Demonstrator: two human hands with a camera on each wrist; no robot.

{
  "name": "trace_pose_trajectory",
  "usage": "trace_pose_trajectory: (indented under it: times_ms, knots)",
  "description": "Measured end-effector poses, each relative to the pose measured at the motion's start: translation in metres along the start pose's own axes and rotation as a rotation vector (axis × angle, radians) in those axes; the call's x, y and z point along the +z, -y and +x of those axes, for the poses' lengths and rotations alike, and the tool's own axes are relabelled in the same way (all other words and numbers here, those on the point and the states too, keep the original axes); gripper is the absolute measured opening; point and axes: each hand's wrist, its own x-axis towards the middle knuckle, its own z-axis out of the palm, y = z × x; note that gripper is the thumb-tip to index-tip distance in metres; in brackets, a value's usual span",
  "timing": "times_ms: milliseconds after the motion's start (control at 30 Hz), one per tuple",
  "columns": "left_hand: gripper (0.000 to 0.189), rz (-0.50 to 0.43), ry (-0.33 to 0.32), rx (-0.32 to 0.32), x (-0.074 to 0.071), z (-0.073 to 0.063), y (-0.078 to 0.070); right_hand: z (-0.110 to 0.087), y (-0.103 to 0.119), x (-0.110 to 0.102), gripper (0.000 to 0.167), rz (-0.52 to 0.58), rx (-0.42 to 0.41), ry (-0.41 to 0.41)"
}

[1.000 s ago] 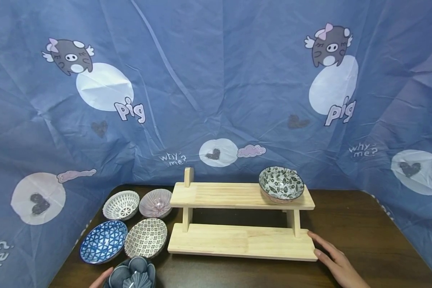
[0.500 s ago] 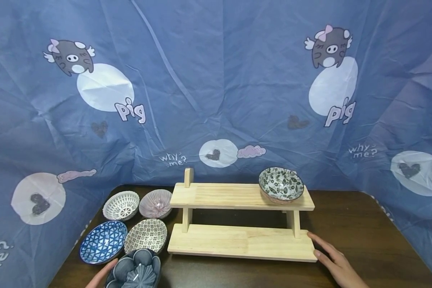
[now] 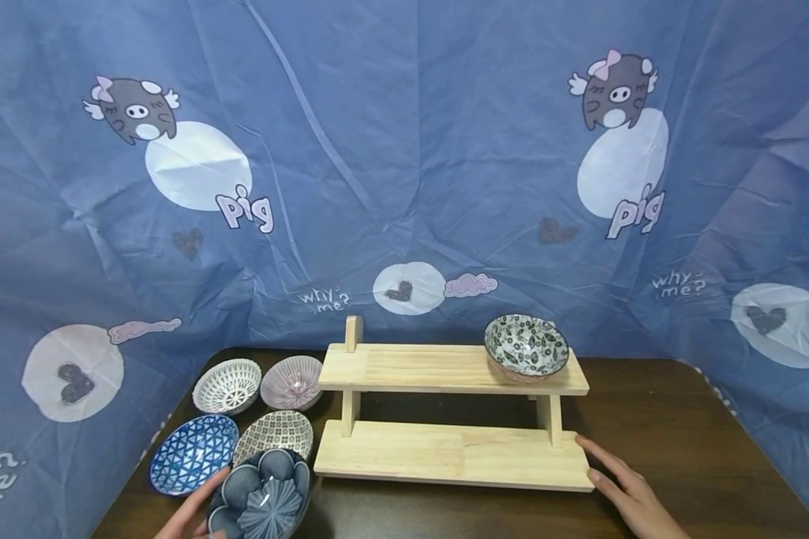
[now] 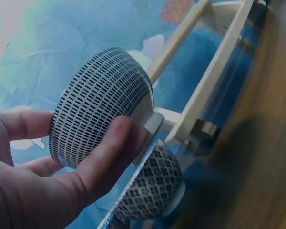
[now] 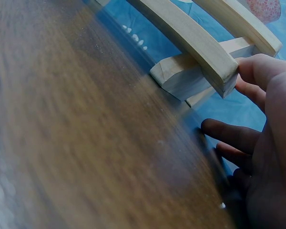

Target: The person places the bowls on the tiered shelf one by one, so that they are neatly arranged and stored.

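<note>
My left hand point(image 3: 192, 516) grips a bowl point(image 3: 273, 498) with a blue-grey petal pattern inside. In the left wrist view, the outside of this bowl shows dark dashes; my fingers lie at its rim and near its foot. The bowl is tilted and overlaps a brown-patterned bowl point(image 3: 276, 434) in the head view. At the right end of a two-tier wooden shelf point(image 3: 445, 453), the thumb and index finger of my right hand point(image 3: 630, 498) touch the lower board. The other right fingers are spread below it, seen in the right wrist view. A leaf-patterned bowl point(image 3: 527, 344) sits on the upper board's right side.
Left of the shelf stand a blue triangle-patterned bowl point(image 3: 195, 453), a white-and-grey bowl point(image 3: 227, 384) and a pink-striped bowl point(image 3: 293, 382), close together. The dark wooden table point(image 3: 701, 442) extends right of the shelf. A blue cloth point(image 3: 404, 150) with pig prints hangs behind.
My left hand has raised the petal-patterned bowl and moved it up and right in the head view, further over the brown-patterned bowl. My right hand stays at the shelf's end.
</note>
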Motion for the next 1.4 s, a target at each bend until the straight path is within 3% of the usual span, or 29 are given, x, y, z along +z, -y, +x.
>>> trace_pose_trajectory:
  times_ms: [100, 233, 300, 500, 733, 867, 1100, 1233, 1400]
  knots:
    - [0.077, -0.038, -0.120, -0.123, 0.011, 0.005, -0.011, -0.001, 0.000, -0.001, 0.051, 0.002, -0.006, -0.002]
    - [0.074, -0.116, -0.208, -0.127, 0.022, 0.011, -0.014, -0.001, -0.001, 0.000, 0.051, -0.001, -0.030, -0.014]
    - [0.077, -0.108, -0.193, -0.072, 0.025, 0.014, -0.014, -0.002, -0.001, 0.000, 0.051, -0.005, -0.053, -0.027]
    - [0.071, -0.053, -0.327, -0.206, 0.032, 0.024, -0.024, -0.002, 0.000, 0.000, 0.050, 0.004, -0.060, -0.029]
    - [0.070, -0.261, -0.211, -0.123, 0.042, 0.036, -0.026, -0.002, -0.001, 0.001, 0.048, -0.003, -0.081, -0.046]
    - [0.067, -0.294, -0.239, -0.136, 0.045, 0.040, -0.028, -0.003, -0.001, 0.001, 0.047, 0.002, -0.090, -0.048]
    - [0.067, -0.370, -0.224, -0.165, 0.043, 0.048, -0.034, -0.004, -0.001, 0.000, 0.048, 0.010, -0.083, -0.035]
    - [0.064, -0.344, -0.321, -0.228, 0.044, 0.053, -0.039, -0.004, -0.001, 0.000, 0.048, 0.008, -0.083, -0.036]
    - [0.061, -0.188, -0.503, -0.313, 0.048, 0.060, -0.045, -0.003, -0.001, 0.000, 0.048, 0.008, -0.071, -0.031]
